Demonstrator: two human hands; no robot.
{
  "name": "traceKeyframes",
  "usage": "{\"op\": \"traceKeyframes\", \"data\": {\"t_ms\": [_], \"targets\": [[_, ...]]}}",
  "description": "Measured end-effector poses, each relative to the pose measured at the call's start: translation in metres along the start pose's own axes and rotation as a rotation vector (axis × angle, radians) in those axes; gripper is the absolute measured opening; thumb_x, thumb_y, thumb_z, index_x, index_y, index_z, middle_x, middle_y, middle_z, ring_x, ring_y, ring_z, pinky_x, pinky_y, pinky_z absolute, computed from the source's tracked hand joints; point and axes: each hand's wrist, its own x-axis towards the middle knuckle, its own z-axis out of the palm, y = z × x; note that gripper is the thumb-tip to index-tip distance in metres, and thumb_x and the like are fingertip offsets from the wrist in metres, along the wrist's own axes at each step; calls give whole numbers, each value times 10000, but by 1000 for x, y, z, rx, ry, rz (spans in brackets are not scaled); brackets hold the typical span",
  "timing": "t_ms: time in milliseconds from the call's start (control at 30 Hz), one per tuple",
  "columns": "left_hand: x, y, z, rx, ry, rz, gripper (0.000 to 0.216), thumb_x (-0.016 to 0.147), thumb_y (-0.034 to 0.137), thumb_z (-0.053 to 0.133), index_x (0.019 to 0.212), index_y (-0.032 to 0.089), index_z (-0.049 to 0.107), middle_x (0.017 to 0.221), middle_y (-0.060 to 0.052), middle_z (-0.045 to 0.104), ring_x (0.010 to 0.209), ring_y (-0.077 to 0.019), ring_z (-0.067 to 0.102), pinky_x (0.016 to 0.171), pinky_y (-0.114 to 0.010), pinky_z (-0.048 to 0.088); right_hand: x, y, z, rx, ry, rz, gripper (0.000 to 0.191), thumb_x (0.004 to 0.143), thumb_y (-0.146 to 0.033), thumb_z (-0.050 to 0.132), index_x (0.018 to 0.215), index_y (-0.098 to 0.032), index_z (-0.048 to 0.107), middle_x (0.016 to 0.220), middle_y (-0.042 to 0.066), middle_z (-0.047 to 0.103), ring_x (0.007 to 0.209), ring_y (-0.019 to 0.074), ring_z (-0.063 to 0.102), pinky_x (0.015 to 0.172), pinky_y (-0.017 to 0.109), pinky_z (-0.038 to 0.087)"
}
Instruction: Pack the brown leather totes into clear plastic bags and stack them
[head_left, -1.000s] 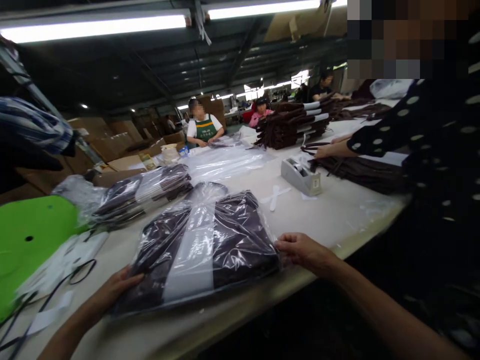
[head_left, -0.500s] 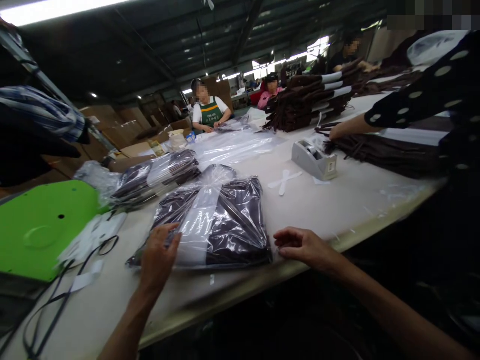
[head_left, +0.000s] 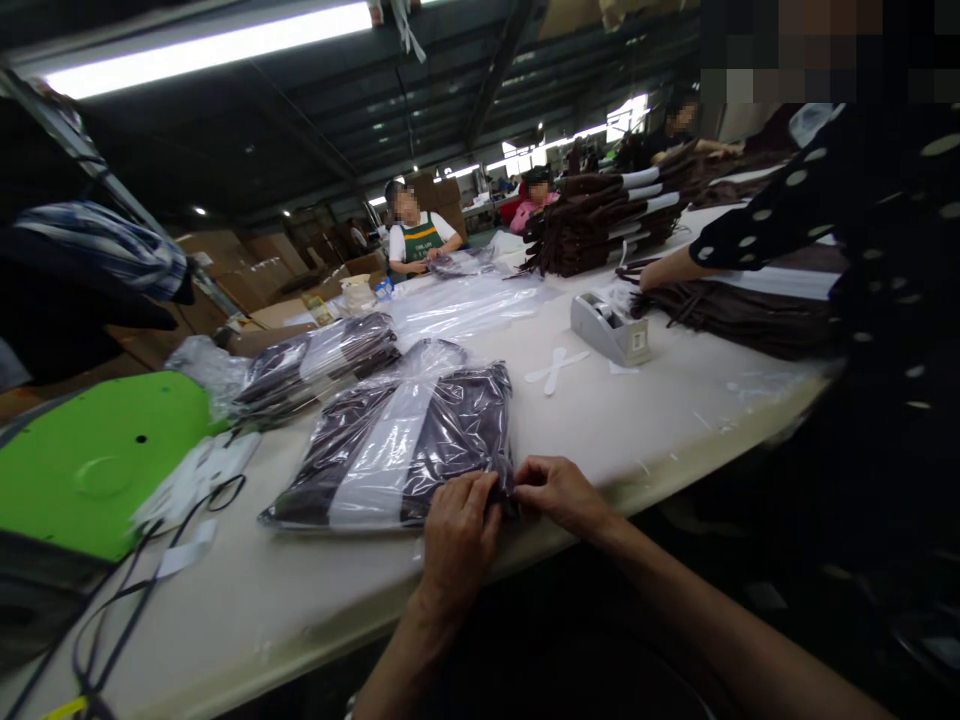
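A clear plastic bag (head_left: 405, 445) holding folded dark brown fabric with a white band lies on the white table (head_left: 660, 400) in front of me. My left hand (head_left: 457, 535) rests on the bag's near right corner, its fingers curled onto the plastic. Touching it from the right, my right hand (head_left: 559, 492) pinches the same corner of the bag. Both hands meet at that corner near the table's front edge.
A second bagged bundle (head_left: 315, 360) lies behind, next to a green panel (head_left: 90, 460) at the left. A grey tape dispenser (head_left: 609, 328) and white tape strips (head_left: 555, 368) sit mid-table. A person in a dotted sleeve (head_left: 757, 225) handles brown stacks (head_left: 600, 225) at the right. Other workers sit beyond.
My left hand has slid from the bag's left side across to its near right corner, joining my right hand, which closed onto that corner. The bag now lies flatter.
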Motion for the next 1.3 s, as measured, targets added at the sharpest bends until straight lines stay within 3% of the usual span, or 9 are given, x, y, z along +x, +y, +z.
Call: {"op": "traceKeyframes", "data": {"t_ms": [267,400,500,567,700,867,1000,1133,1300], "targets": [[-25,-28,-18,119,26,-28,268,842,70,598,1074,201,625,984,-50,685,899,-221,620,816,-358,472,15,-6,33,-554,24,-322,60,709,-133,641,711,-188,618,691,-16,636,655,138,577,613,242,429],[-29,-37,-13,107,67,2,158,901,119,559,1012,195,642,922,-46,692,855,-202,614,788,-341,464,26,-13,29,-890,100,-801,313,745,-118,677,1050,-178,638,1116,103,671,1020,247,611,875,369,489],[-30,-37,-11,87,66,8,138,935,152,534,981,192,657,880,-47,692,836,-195,614,782,-339,473,36,-15,23,-998,-92,-1207,217,858,-100,595,1048,-191,648,1245,93,652,1216,250,547,1045,424,426],[-36,-33,-14,14,69,-19,176,945,153,513,1024,202,663,944,-55,695,920,-204,623,850,-361,487,40,-14,21,-1030,-219,-1314,162,925,-111,517,957,-186,657,1130,72,700,1131,207,599,1023,388,452],[-66,-16,-20,-346,164,-351,227,936,241,533,1136,229,639,1171,-91,646,1169,-248,573,1025,-459,448,42,-18,19,-1067,-297,-1204,212,959,-147,464,895,-186,663,904,58,705,817,150,628,780,279,520],[-88,7,-13,-1278,9,-1085,542,774,547,713,1119,154,573,1086,-155,663,957,-285,681,808,-422,568,42,-42,25,-911,-267,-1082,150,892,-116,537,899,-192,666,872,57,685,833,158,628,765,258,508],[-60,13,-14,-1628,144,-1167,664,686,477,825,1202,155,560,1190,-162,633,1023,-279,670,825,-382,570,41,-57,35,-864,-252,-1018,143,826,-73,583,847,-198,649,807,29,655,771,154,607,726,255,491],[-32,9,-13,-1567,266,-1225,563,606,364,876,1067,124,659,1071,-144,682,947,-260,669,727,-335,576,37,-56,44,-864,-231,-1019,173,803,-53,575,843,-204,650,779,17,634,746,152,592,695,251,475],[-31,-1,-7,-1505,354,-1249,412,606,370,842,902,111,719,828,-92,711,757,-206,666,629,-303,559,30,-49,54,-926,-217,-1063,199,823,-67,554,884,-216,671,779,23,638,751,162,591,693,264,480]]}}
